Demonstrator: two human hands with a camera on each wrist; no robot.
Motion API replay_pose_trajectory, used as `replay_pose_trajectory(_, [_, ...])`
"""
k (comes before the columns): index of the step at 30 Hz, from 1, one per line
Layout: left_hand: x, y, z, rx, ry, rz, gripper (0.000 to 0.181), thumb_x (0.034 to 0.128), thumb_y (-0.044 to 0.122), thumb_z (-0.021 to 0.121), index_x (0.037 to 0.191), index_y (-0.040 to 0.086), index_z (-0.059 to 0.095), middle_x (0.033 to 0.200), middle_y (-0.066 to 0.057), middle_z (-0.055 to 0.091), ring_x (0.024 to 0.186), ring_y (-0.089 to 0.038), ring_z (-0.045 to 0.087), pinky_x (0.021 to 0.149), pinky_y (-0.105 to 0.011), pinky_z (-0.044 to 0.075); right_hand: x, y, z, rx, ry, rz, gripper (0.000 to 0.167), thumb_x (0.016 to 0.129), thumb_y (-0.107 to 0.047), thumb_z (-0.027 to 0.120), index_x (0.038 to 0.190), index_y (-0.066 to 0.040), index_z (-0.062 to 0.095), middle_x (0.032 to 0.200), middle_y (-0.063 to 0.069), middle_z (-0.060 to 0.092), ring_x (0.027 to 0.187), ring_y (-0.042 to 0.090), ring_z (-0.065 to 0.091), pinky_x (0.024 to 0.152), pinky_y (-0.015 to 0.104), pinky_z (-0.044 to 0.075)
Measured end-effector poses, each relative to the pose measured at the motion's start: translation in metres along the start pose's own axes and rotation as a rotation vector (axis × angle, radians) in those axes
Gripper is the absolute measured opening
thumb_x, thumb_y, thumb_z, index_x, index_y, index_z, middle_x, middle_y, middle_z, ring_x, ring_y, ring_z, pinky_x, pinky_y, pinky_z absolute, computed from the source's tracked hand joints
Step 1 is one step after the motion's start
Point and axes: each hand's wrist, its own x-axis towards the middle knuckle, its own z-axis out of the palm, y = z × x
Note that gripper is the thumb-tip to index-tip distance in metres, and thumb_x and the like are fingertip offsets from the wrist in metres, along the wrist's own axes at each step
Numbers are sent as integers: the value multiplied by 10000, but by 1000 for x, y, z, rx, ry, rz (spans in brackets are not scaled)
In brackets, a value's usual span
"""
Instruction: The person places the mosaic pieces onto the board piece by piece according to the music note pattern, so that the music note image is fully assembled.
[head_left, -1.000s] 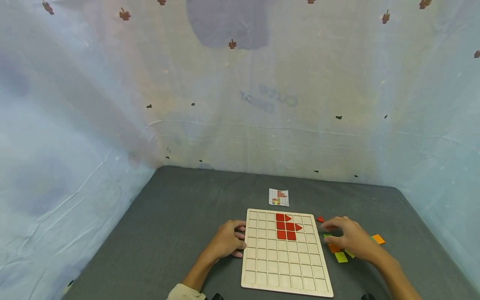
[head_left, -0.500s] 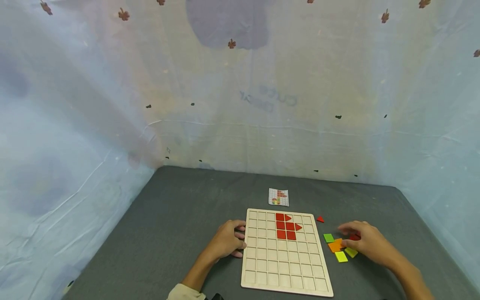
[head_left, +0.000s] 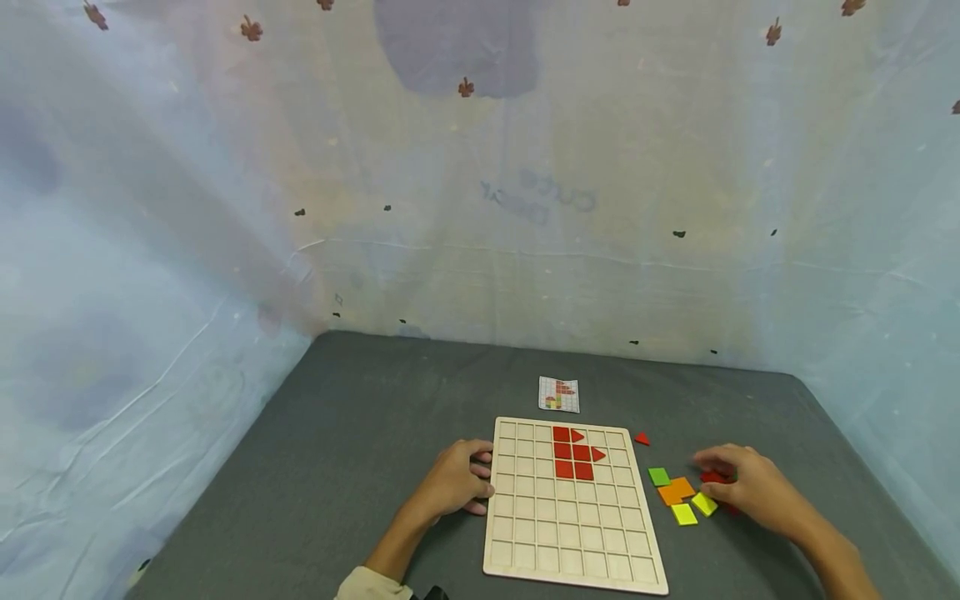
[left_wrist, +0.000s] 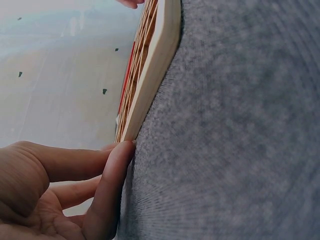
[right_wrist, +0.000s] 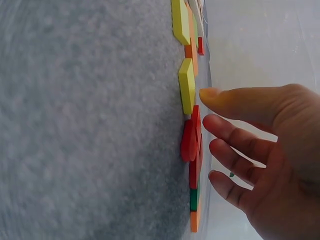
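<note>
My left hand (head_left: 447, 480) holds the left edge of a pale wooden grid board (head_left: 555, 533), thumb and finger at its rim (left_wrist: 150, 82) in the left wrist view. Red squares (head_left: 581, 452) and two red triangles sit in the board's upper cells. My right hand (head_left: 761, 487) hovers right of the board, thumb and fingers apart, with nothing between them. Red pieces (right_wrist: 189, 142) lie just beside its fingertips, partly covered in the head view. Nearby are yellow squares (head_left: 684, 514), orange pieces (head_left: 675, 490) and a green square (head_left: 659, 477).
A small printed pattern card (head_left: 558, 394) lies behind the board. One red triangle (head_left: 642, 438) rests near the board's upper right corner. Green (right_wrist: 194, 199) and orange (right_wrist: 194, 221) pieces lie beyond the red ones. A pale patterned sheet (head_left: 480, 275) encloses the dark cloth-covered table.
The right hand has moved right and slightly toward me, from over the green and orange pieces to the red ones, uncovering the former. The left hand and the board have stayed in place.
</note>
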Motion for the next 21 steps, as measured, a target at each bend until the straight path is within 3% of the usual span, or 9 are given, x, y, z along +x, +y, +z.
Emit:
replay_pose_trajectory(8, [0,0,0,1,6,1,643,814,-131,747,1432,-70,583,1254,-170,587,1056,-270,639,575,-379,663,0,5,-3,-29,-8,37,355,883,-174,853,1179,-10,746,1125,87,724,981,259,637,853,565,562])
replay_pose_trajectory(21, [-1,2,0,-6,0,4,641,821,-133,738,1438,-85,571,1258,-186,577,1050,-273,634,576,-377,663,1,20,-6,-34,-35,42,318,883,-205,854,1105,5,771,1034,62,739,905,220,646,747,443,581])
